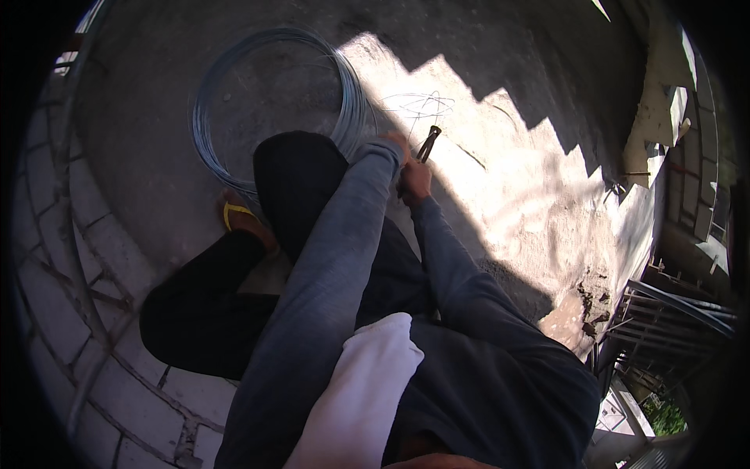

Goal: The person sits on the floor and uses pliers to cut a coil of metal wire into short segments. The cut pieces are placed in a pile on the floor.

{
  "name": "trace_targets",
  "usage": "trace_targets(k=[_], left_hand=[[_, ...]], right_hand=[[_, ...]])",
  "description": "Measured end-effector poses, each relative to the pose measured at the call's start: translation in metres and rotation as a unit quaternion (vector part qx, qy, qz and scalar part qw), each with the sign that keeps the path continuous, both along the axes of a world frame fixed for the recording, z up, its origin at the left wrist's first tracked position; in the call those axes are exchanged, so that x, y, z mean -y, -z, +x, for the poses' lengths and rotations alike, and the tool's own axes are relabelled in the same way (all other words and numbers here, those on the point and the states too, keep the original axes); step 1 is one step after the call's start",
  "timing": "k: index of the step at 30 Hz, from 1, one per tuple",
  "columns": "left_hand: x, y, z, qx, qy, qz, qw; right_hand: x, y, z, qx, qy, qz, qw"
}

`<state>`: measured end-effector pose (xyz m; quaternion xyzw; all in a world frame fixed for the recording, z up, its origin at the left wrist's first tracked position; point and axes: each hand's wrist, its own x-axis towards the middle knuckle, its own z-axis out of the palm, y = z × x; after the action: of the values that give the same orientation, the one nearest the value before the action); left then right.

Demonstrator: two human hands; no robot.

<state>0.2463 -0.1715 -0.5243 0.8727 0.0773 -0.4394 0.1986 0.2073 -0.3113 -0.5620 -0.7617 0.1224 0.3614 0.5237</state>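
My right hand [416, 180] grips the handles of dark end-cutting nippers [429, 144], jaws pointing away from me. Just to its upper left is my left hand [396, 145], partly hidden by its grey sleeve, so what its fingers hold cannot be made out. A large coil of thin metal wire [202, 140] lies on the concrete floor beyond my bent knee, its right side close to my left hand. Loose loops of thin wire [430, 104] spread over the sunlit floor past the nippers, and strands run down from them towards my hands.
A concrete block wall [137, 404] with a pipe [73, 246] along it curves round the left. My foot in a yellow-strapped sandal [237, 212] rests by the coil. Metal bars [682, 305] stand at the right. Broken floor [592, 299] shows at the lower right.
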Motion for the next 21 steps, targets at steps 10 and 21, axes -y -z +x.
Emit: trace_targets(k=[10,21], left_hand=[[-0.038,-0.005,-0.013,0.075,-0.176,-0.093,0.977],[-0.030,0.008,-0.022,-0.039,-0.191,-0.339,0.920]], right_hand=[[-0.002,-0.023,0.041,-0.146,0.115,0.101,0.977],[-0.044,-0.080,0.241,0.096,-0.098,0.050,0.989]])
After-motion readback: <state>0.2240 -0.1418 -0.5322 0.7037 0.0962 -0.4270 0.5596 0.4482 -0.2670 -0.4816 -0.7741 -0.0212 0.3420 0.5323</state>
